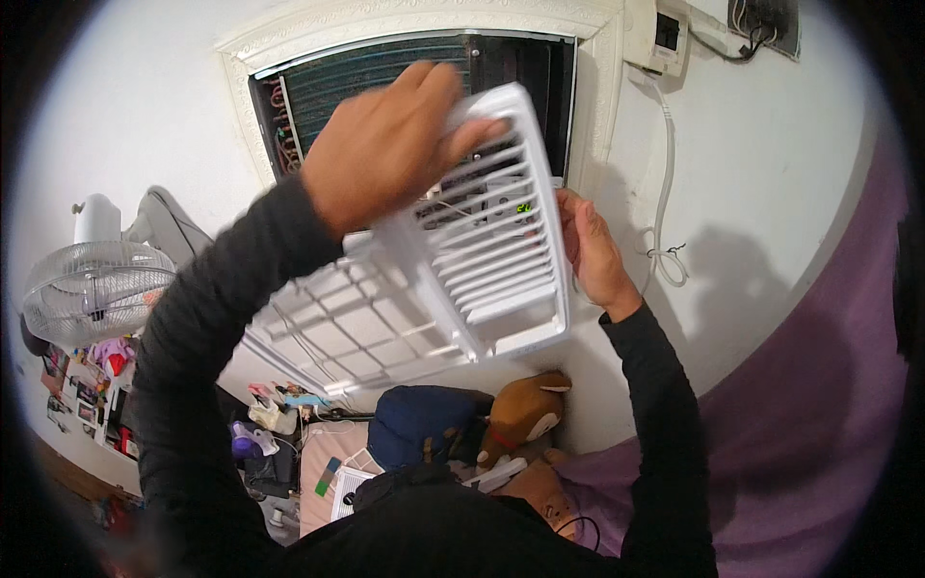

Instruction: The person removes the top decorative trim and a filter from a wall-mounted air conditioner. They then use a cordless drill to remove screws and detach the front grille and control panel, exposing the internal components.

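Note:
A white slatted front grille (438, 299) of an air conditioner hangs tilted in front of me, its open lattice part to the left. My left hand (385, 140) is closed over its upper edge, thumb on the slatted end, slightly blurred. At the grille's right edge, my right hand (599, 255) is closed, fingertips partly hidden behind it. Behind the grille is the wall-mounted air conditioner (376, 77), uncovered, with finned coil and copper bends showing. Its lit green display (524, 207) shows through the slats.
An ornate white frame (599, 87) surrounds the unit. A switch box (665, 34) and looped white cable (667, 173) are at right. A fan (96, 279) stands left. Below are a blue bag (419, 424), a brown plush toy (525, 414) and a purple curtain (800, 424).

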